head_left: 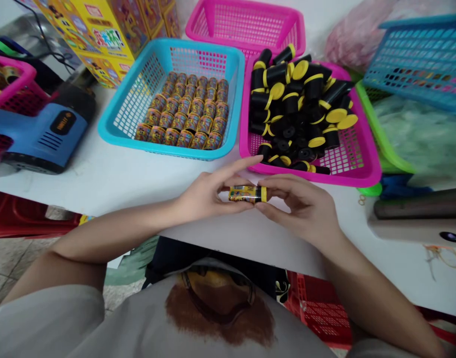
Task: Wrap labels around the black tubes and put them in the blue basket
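Edge cuts and small print.
Left edge is cropping the blue power tool's handle (pixel 0 123); right edge is cutting off a raised blue basket (pixel 418 95); lettering on the held canister (pixel 243 194) is blurring.

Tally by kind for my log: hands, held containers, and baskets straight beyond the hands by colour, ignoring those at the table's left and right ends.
Hands: 2
Held container: 1
Pink baskets: 2
Light blue basket: 1
Total: 6
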The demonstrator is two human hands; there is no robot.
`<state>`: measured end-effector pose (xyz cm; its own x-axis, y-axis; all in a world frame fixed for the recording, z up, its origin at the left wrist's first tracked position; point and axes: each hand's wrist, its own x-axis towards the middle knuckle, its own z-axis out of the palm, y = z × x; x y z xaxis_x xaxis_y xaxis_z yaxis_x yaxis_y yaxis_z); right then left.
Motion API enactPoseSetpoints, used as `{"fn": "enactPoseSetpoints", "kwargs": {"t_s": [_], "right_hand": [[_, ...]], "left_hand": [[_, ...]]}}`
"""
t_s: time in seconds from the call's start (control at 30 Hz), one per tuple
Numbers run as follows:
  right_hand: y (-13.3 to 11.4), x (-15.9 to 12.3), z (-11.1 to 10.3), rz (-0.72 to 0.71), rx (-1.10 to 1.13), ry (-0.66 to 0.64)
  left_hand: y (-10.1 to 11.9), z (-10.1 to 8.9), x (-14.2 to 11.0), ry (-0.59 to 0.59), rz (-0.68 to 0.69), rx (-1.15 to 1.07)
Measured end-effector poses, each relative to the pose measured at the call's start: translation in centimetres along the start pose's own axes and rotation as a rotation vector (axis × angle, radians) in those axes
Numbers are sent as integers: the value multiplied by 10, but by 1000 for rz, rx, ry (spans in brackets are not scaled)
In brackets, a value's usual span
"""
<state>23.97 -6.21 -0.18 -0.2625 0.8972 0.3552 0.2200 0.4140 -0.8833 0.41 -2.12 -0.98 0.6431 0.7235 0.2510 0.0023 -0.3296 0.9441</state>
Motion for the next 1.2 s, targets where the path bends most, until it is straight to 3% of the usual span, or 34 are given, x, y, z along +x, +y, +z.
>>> {"fn": "enactPoseSetpoints", "kwargs": {"t_s": [0.27, 0.37, 0.43, 0.5, 0.57, 0.67, 0.73, 0.83, 1.03, 1.1, 1.2], "right_hand": [[-9, 6, 9, 182, 241, 50], [-10, 7, 8, 288, 237, 45], [-10, 4, 7, 293, 171, 61], [-9, 0, 6, 161, 39, 142], [-7, -4, 8, -81, -185, 207], [-4, -4, 14, -419, -569, 192], [-2, -3, 20, -526, -731, 191], [0, -1, 24, -592, -802, 235], [-5, -5, 30, -606, -765, 159], [-6, -5, 34, -623, -792, 147], [-4, -4, 38, -697, -872, 171]], "left_hand": [[6, 6, -5, 142, 218, 261], [0, 9, -7, 175, 317, 330], [-5, 11, -8, 175, 304, 301], [-7, 14, -6, 176, 197, 232], [-7, 16, -2, 204, 101, 136], [-4, 19, 7, 270, 53, -54], [-3, 21, 12, 287, 24, -185], [-5, 23, 15, 219, -14, -368], [-4, 29, 12, -158, -113, -518], [-3, 30, 11, -157, -105, -477], [-3, 31, 10, -36, -31, -296]]}}
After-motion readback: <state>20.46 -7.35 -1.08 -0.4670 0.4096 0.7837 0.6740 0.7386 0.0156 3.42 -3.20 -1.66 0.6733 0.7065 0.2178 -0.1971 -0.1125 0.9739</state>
